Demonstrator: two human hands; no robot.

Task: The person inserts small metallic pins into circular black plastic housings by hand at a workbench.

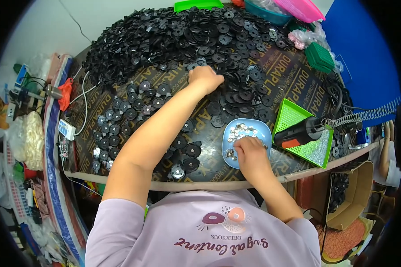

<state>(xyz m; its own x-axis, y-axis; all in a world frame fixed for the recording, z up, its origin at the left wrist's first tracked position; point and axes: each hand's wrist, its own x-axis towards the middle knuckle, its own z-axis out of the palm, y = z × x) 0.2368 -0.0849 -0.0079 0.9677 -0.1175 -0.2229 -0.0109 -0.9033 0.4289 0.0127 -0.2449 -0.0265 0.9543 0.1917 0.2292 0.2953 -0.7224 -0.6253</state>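
Note:
My left hand (205, 79) reaches far over the table to the front of a big heap of black round plastic parts (165, 38). Its fingers are curled down among the parts; what they hold, if anything, is hidden. A light blue tray (227, 162) near the front edge holds many small silvery metal pieces (243, 130). Inside this tray my right hand (253, 155) has its fingertips bent down and drawn together over the pieces, and I cannot make out what is in them. Between my left forearm and the tray lie several loose black discs (192, 150), one with a silvery centre.
Right of the tray, a green perforated basket (284, 111) carries a black electric screwdriver (300, 132) on a coiled spring (365, 111). Rows of black discs (114, 129) with metal centres lie left of my forearm. A green box (320, 57) stands at the back right.

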